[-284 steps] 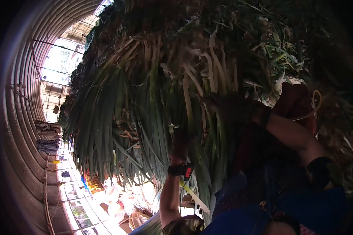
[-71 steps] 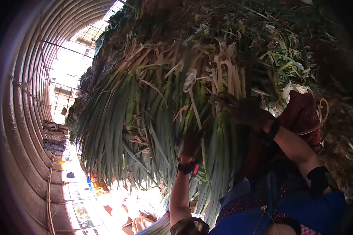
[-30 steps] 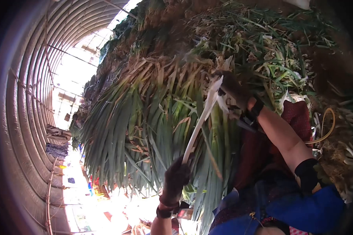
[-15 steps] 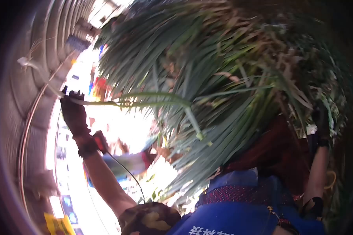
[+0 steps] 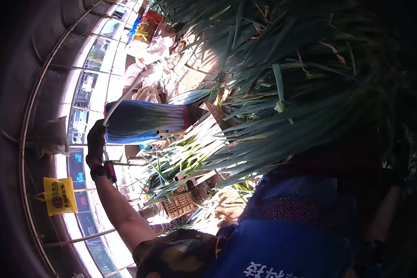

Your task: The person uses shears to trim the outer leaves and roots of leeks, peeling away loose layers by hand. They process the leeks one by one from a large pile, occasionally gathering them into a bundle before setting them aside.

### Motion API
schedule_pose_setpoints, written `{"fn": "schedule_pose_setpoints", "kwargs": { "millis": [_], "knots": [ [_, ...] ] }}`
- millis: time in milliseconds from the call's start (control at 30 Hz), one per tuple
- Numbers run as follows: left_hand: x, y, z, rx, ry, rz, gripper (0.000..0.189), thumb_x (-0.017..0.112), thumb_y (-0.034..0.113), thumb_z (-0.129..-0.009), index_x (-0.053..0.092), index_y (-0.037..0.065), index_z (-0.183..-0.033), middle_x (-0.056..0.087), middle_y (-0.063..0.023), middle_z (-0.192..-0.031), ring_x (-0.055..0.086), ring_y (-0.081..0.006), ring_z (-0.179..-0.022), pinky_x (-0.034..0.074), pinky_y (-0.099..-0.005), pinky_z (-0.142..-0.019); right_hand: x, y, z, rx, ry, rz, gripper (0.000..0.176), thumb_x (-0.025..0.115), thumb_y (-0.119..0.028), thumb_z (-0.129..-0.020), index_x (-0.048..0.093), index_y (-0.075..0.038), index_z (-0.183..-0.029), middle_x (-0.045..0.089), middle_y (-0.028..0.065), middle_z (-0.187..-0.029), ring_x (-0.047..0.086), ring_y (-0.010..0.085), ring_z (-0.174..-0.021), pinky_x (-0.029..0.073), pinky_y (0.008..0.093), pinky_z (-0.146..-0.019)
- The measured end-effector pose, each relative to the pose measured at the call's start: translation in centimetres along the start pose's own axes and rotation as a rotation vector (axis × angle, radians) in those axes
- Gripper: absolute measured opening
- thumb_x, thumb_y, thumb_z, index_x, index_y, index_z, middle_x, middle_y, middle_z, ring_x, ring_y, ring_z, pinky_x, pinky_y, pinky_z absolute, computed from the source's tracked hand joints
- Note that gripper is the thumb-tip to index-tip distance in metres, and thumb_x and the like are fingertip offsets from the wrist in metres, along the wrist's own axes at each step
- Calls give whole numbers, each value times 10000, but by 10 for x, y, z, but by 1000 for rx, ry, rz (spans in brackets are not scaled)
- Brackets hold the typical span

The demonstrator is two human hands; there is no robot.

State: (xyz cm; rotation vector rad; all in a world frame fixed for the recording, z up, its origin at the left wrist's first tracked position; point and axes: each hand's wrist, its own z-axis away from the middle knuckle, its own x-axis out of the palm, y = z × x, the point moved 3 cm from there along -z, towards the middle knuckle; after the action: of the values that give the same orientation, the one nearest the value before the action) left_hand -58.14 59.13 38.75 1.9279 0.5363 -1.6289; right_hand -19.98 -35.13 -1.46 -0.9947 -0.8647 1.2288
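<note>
My left hand (image 5: pixel 96 139), in a dark glove, is closed around a green onion (image 5: pixel 125 98). The onion's long white stalk slants up and to the right from the fist. My right hand (image 5: pixel 397 172) is in deep shadow at the right edge, beside a large heap of green onions (image 5: pixel 264 116); its fingers cannot be made out. Just beyond the left hand lies a thick bundle of green onions (image 5: pixel 146 121) with a blue wrap and a dark red band at one end.
More loose green onions (image 5: pixel 190 148) lie below the bundle, near a woven basket (image 5: pixel 178 206). Crates (image 5: pixel 148 27) stand at the top. A yellow printed bag (image 5: pixel 60 196) hangs at the left, by the dark wall and a pipe. A blue apron (image 5: pixel 282 250) covers my front.
The view has swung, bringing the wrapped bundle and basket into clearer sight. My left hand keeps the green onion, whose white end has turned from up-left to up-right. Shadow now covers my right hand.
</note>
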Motion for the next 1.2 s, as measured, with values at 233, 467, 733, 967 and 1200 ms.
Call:
{"fn": "schedule_pose_setpoints", "kwargs": {
  "millis": [233,467,733,967,1200],
  "knots": [
    [271,-104,55,43,-814,-439,256,572,171,-901,667,137,-1137,690,-168,-1098,647,-351,-1060,505,-437,-920,32,-36,55,172,51,82,252,571,-278,-953,658,-105,-1115,632,61,-921,582,203,-858,491,379,-713],
    [430,-113,90,173,-908,-278,368,647,168,-756,697,155,-1121,693,-161,-1109,629,-358,-1100,499,-450,-957,66,-61,95,285,114,135,264,581,-286,-933,650,-103,-1109,647,98,-927,599,261,-888,504,436,-733],
    [551,-118,111,138,-999,-659,328,664,335,-785,760,106,-999,724,-129,-1077,694,-320,-1010,563,-426,-877,93,-64,104,156,171,-15,244,574,-213,-957,632,-38,-1116,624,89,-921,566,252,-801,512,397,-769],
    [434,-53,-56,217,-462,-661,252,653,294,-798,748,103,-931,728,-149,-912,702,-338,-872,569,-443,-785,20,-33,47,-61,278,79,212,664,-237,-918,638,-38,-987,613,66,-780,589,199,-688,494,347,-595],
    [286,219,-172,623,293,381,156,565,2,-832,673,15,-945,665,-94,-836,603,-225,-681,505,-333,-664,-13,-74,81,-106,427,240,289,667,-266,-909,607,-44,-1084,619,99,-871,599,223,-776,494,363,-665]
  ]
}}
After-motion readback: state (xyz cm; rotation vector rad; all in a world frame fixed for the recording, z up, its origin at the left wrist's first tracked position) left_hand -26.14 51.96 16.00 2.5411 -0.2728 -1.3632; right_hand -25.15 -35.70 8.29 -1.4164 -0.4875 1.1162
